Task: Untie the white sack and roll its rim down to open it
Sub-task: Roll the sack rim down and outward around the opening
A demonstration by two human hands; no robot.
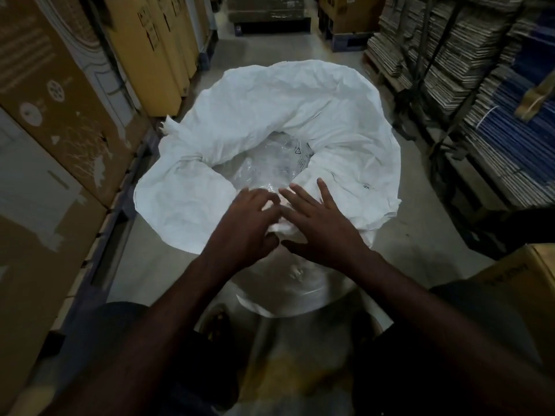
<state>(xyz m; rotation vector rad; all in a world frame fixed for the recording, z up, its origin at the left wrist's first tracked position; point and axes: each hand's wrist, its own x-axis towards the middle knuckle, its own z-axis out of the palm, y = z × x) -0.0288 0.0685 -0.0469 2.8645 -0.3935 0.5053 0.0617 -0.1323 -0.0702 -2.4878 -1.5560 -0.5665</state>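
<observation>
A big white woven sack (288, 97) stands on the floor in front of me with its mouth open and its rim folded outward all round. Clear plastic bags (270, 163) show inside the opening. Both hands are at the near rim, side by side. My left hand (246, 226) has its fingers bent over the white fabric at the near edge; a firm grip is not plain. My right hand (321, 223) lies with fingers spread and straight on the rim fabric. A knotted bunch of sack fabric (192, 159) sits on the left rim.
Tall cardboard boxes (60, 94) line the left of the narrow aisle. Racks of flattened cartons (468, 64) fill the right. A brown box (528, 283) stands near my right arm. A pallet with boxes (270, 13) closes the far end.
</observation>
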